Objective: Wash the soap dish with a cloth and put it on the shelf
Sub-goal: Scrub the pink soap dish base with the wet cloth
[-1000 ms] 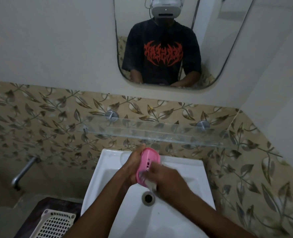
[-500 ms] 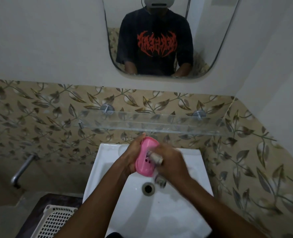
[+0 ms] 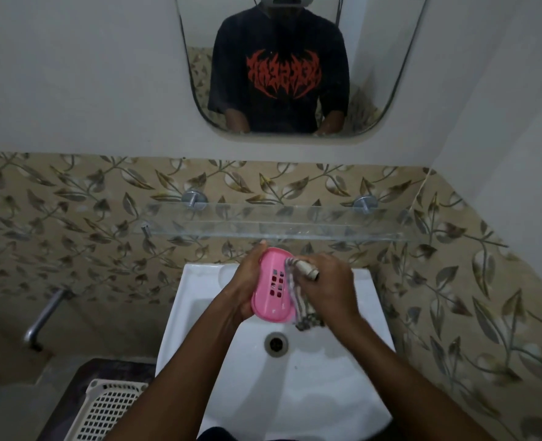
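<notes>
A pink slotted soap dish (image 3: 272, 286) is tilted on edge above the white sink (image 3: 199, 300), and my left hand (image 3: 247, 281) grips it from the left side. My right hand (image 3: 330, 288) clasps a checked cloth (image 3: 298, 305) pressed against the dish's right edge, with the cloth's tail hanging over the basin. A pale tap spout (image 3: 307, 269) shows just above my right fingers. The glass shelf (image 3: 295, 226) runs along the tiled wall right above both hands.
The drain (image 3: 276, 342) lies below the hands. A mirror (image 3: 295, 65) hangs above the shelf. A metal wall pipe (image 3: 45, 316) juts out at left. A white perforated basket (image 3: 104, 412) sits on a dark surface at lower left. The right wall stands close.
My right hand with the cloth has slid up along the dish from its lower end to its right edge. The view has tipped downward slightly.
</notes>
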